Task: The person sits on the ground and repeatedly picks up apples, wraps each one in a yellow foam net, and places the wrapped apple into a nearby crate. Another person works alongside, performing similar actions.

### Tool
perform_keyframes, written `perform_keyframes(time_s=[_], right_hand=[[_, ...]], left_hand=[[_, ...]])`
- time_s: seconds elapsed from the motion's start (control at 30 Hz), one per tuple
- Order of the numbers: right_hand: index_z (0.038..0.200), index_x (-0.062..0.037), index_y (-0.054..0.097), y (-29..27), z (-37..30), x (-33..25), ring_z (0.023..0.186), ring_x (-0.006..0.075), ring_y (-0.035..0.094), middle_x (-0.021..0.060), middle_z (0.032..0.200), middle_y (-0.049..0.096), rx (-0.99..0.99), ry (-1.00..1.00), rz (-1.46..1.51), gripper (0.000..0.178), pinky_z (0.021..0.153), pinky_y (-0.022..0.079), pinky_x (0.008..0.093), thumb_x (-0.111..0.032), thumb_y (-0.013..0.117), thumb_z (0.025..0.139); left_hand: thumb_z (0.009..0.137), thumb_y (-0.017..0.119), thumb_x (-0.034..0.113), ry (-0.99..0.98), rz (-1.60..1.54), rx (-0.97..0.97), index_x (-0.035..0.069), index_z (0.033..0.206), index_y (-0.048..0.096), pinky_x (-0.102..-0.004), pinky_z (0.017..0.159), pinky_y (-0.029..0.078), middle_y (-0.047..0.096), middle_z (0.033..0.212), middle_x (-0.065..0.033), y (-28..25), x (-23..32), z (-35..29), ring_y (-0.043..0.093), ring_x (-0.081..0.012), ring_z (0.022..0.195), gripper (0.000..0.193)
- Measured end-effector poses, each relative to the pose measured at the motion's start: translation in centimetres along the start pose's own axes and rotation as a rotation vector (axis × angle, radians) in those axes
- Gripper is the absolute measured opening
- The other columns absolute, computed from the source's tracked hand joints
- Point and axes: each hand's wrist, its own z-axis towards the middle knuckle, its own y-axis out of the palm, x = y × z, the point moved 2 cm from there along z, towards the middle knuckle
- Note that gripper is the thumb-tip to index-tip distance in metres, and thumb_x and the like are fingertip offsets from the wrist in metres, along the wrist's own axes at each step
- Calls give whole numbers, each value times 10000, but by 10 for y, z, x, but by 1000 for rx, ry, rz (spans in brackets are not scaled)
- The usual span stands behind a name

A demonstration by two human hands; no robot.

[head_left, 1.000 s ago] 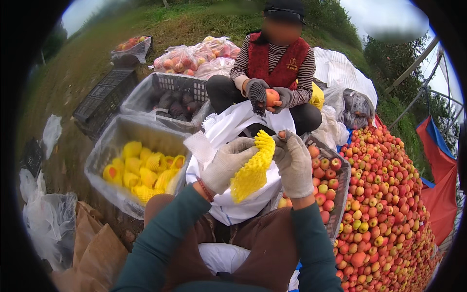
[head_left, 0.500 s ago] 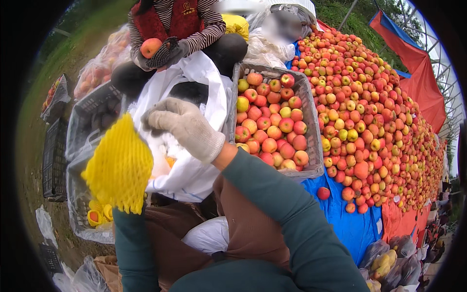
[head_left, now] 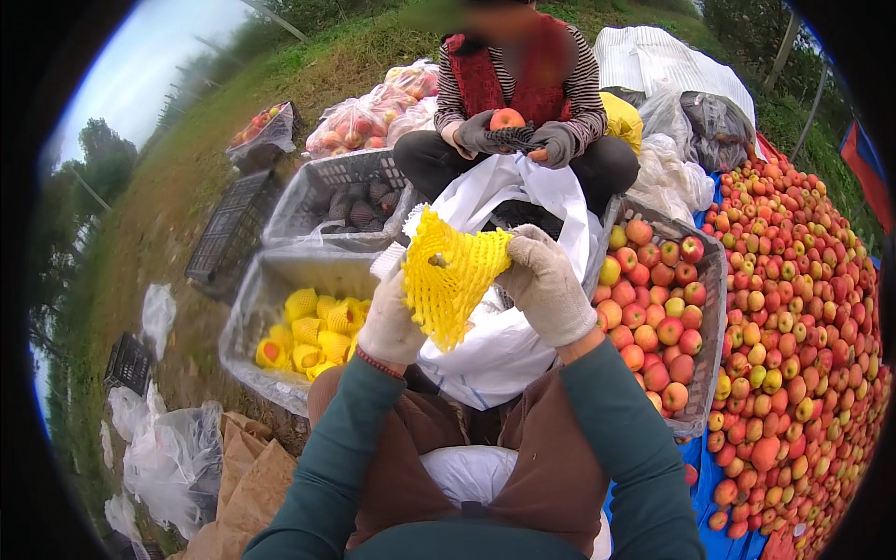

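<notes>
Far left: clear plastic bags (head_left: 173, 457) on the ground, black crate (head_left: 231, 231) beyond. Next, lined crate (head_left: 327, 271) with yellow-netted apples (head_left: 313, 331). Left hand (head_left: 392, 322) grips yellow foam net (head_left: 450, 285), fingers partly hidden by it; net sits between both hands, blocking part of white sack (head_left: 476, 373). Co-worker opposite holds an apple (head_left: 507, 119); red vest (head_left: 473, 79) blurred, lettering unreadable. Right hand (head_left: 546, 291) pinches net's right edge. Beyond: grey crate (head_left: 717, 308) of loose apples (head_left: 653, 322), then apple heap (head_left: 793, 373) on blue tarp (head_left: 733, 544).
</notes>
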Motion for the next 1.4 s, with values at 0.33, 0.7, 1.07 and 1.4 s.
perform_keyframes(time_s=[0.33,0.7,1.07,1.4], right_hand=[[962,-61,572,16,-37,0,792,168,609,67,850,605,138,-91,87,227,768,501,287,-251,449,934],[1163,-44,465,22,-108,26,1076,209,529,130,1149,534,-132,157,59,255,935,447,339,-186,429,954],[1065,16,544,-52,-116,-53,784,125,598,81,943,628,150,-127,-433,227,685,476,234,-88,542,863],[1145,-99,565,-285,-171,6,1019,313,569,158,1167,539,53,781,-1945,455,857,466,387,-287,608,733]], left_hand=[[728,659,250,-428,-651,-210,-6,1268,412,-366,726,495,565,1156,-169,75,-15,-58,596,-286,917,647],[726,724,216,-113,96,-297,-77,1251,401,-389,906,465,543,1184,-192,98,43,-107,562,-262,1058,682],[712,693,234,-387,-293,-197,-30,1331,329,-480,907,464,493,1250,-206,95,4,-84,535,-346,1100,765],[838,594,371,-214,-115,-130,-29,1333,332,-476,893,477,472,1275,-207,60,-2,-30,530,-338,1112,688]])
